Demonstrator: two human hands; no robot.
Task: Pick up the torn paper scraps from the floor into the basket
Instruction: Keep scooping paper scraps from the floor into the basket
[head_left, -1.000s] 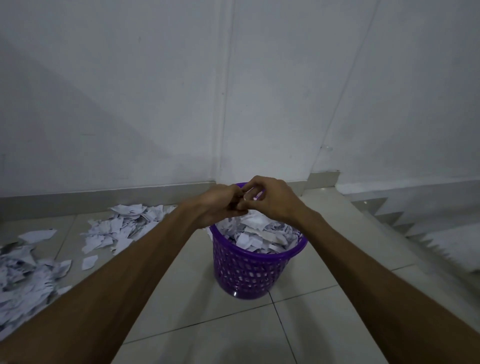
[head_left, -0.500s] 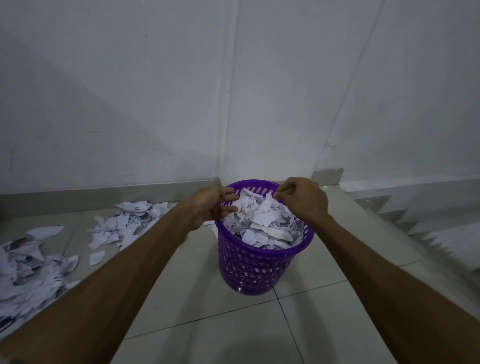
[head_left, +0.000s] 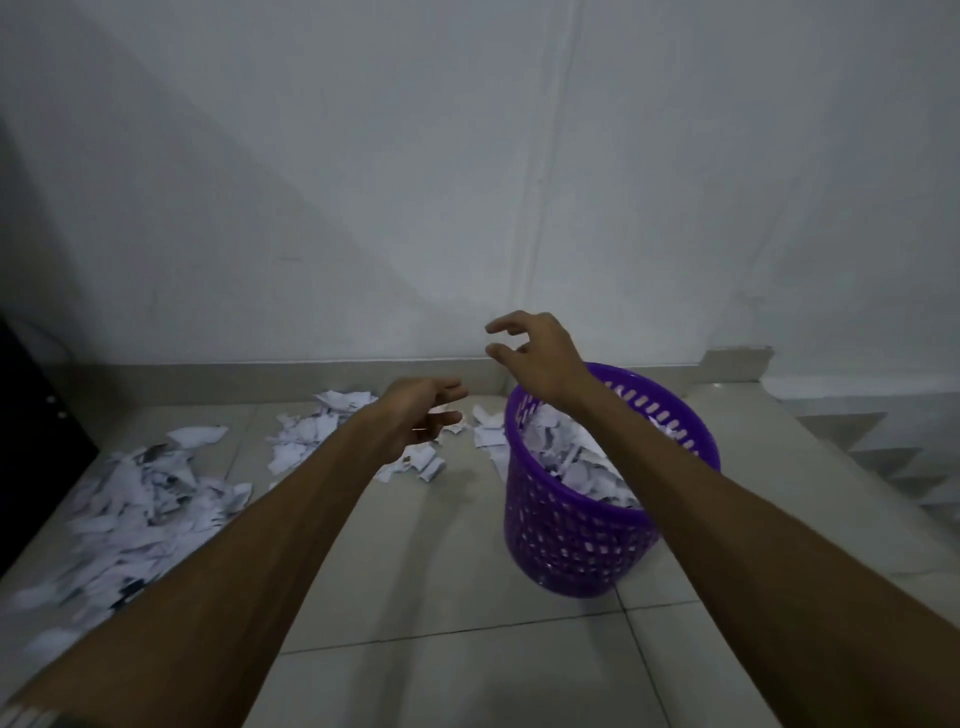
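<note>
Torn white paper scraps lie on the pale tiled floor just under and beyond the left hand, both hands empty.

A larger heap of scraps lies well left of that hand; the purple perforated plastic basket, heaped near its rim, stands below the right hand. The left hand reaches forward, fingers loosely spread; the right hovers above the basket's far edge, fingers apart and slightly hooked, gripping nothing. Risk: with the basket so full, further handfuls may slide off the mound, or the right forearm crossing its rim could tip it.
</note>
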